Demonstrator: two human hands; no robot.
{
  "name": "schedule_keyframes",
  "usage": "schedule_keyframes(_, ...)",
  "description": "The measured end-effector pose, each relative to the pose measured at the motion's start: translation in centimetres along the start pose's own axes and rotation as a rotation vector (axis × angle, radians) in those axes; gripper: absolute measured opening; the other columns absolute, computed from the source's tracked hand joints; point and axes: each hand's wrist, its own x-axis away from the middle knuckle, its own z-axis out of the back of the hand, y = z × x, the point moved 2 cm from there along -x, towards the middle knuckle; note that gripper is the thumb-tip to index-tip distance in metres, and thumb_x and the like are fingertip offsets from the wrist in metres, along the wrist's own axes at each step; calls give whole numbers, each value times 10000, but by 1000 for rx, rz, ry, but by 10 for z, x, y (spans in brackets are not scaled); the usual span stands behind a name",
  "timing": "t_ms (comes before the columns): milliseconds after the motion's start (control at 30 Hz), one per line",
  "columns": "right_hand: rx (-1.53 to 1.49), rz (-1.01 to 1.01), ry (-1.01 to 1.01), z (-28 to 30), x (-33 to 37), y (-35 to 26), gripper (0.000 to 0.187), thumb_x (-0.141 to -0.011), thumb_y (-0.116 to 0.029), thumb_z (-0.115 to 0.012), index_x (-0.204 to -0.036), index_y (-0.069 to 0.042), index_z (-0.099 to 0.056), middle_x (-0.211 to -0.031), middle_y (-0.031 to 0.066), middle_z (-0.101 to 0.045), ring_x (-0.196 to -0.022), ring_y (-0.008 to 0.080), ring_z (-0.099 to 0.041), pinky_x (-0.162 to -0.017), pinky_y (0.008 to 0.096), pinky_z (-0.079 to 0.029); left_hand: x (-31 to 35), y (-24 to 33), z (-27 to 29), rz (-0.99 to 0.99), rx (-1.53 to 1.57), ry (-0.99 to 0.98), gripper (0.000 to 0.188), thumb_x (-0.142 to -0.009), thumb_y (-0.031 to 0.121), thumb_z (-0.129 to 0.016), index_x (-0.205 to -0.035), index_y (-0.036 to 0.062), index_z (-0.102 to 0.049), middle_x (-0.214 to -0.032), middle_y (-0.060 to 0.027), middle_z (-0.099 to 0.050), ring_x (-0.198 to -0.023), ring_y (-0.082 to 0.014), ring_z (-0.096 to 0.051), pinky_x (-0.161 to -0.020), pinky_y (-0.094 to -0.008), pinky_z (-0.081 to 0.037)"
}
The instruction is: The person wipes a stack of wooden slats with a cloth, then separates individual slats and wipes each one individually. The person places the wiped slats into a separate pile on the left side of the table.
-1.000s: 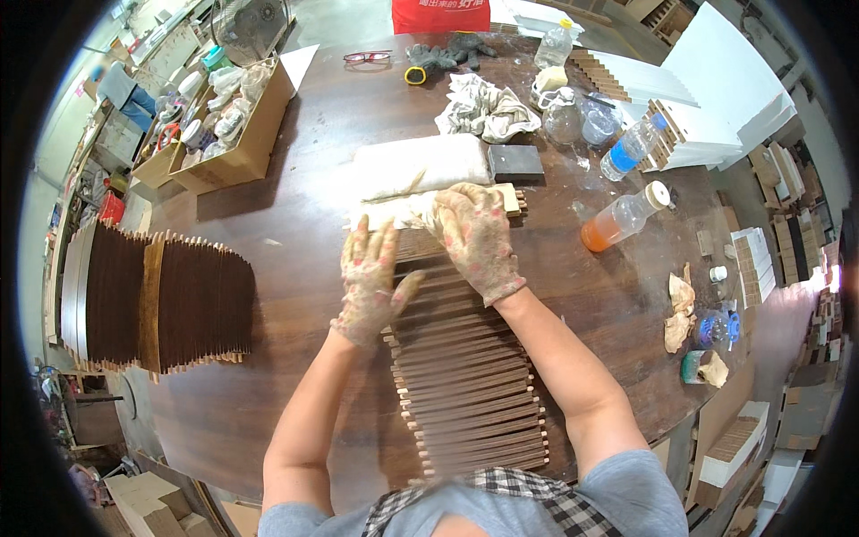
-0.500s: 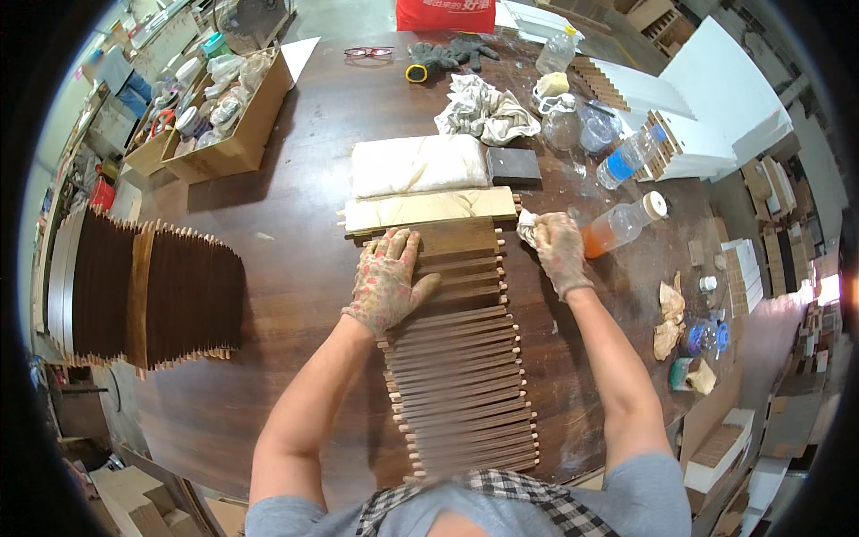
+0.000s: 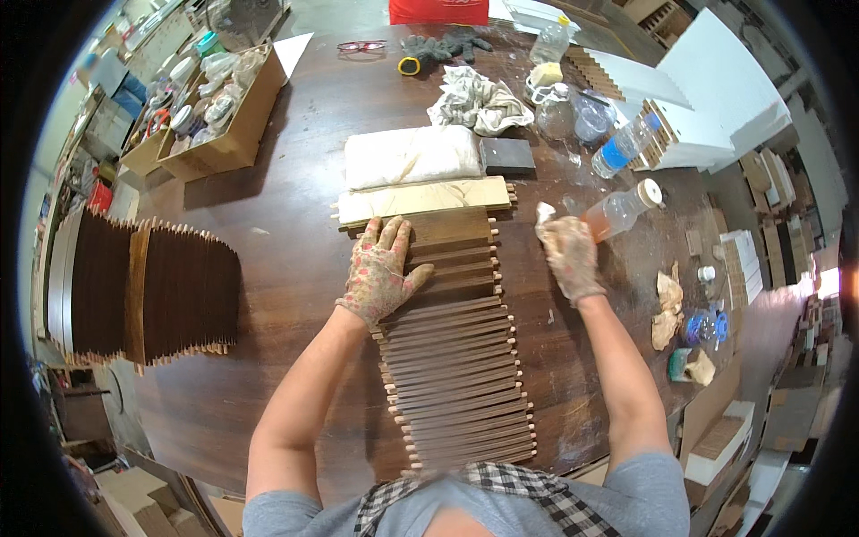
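Observation:
My left hand [image 3: 378, 271], in a blotched, floral-patterned glove, lies flat with fingers spread on the dark wooden slats [image 3: 452, 231]. These slats form an overlapping row toward me, with pale dowel pins sticking out at both ends. My right hand [image 3: 573, 255], gloved too and slightly blurred, is closed round a crumpled white cloth [image 3: 544, 213]. It is over the table, right of the slats and beside a clear bottle of orange liquid [image 3: 617, 213]. Beyond the row lie a pale yellow board [image 3: 420, 199], a white wrapped pad [image 3: 412, 157] and a dark grey block [image 3: 506, 157].
A stack of dark slats [image 3: 183, 291] stands at the left. Farther back are a cardboard box of jars [image 3: 219, 148], grey gloves [image 3: 447, 45], a rag heap [image 3: 479, 100] and red-framed glasses [image 3: 361, 46]. A blue-labelled bottle [image 3: 617, 154] and white foam [image 3: 716, 98] are at the right.
My right hand, with the white cloth, has moved right, away from the slat ends. My left hand stays on the slats. The whole view has shifted slightly.

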Motion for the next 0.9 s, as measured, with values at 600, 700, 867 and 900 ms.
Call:
schedule_keyframes(600,-947,-396,-281,-47,-40,-79,509,-904,-242,-735,-1296,53,-597,-1140,175,-669,-1061,227,-648,-937,320,-503,15,-41,-14,295,865,296,654,-898,88,-715,-1480,-14,-433,-1192,-136,-612,-1090,-215,-606,-974,-318,-507)
schedule_keyframes(700,-1117,-334,-321,-48,-27,-76,388,-967,-189,-683,-1272,40,-615,-1091,37,-665,-970,115,-610,-892,255,-481,28,-40,-17,350,1031,318,593,-904,125,-707,-1444,0,-495,-1122,-81,-581,-1031,-185,-578,-960,-278,-470)
schedule_keyframes(867,-970,-232,-301,-10,10,-83,229,-966,-212,-669,-1076,-15,-710,-1023,75,-621,-1000,182,-610,-905,300,-471,60,-24,-7,254,958,234,331,-977,174,-615,-1276,31,-628,-1155,-59,-607,-1106,-163,-575,-1001,-299,-456)
schedule_keyframes(900,-990,-239,-280,-12,17,-86,209,-969,-189,-661,-1071,-13,-709,-1028,74,-619,-1002,182,-609,-902,302,-471,66,-21,-11,311,1080,212,331,-971,155,-623,-1275,22,-622,-1193,-74,-606,-1114,-168,-581,-996,-309,-464)
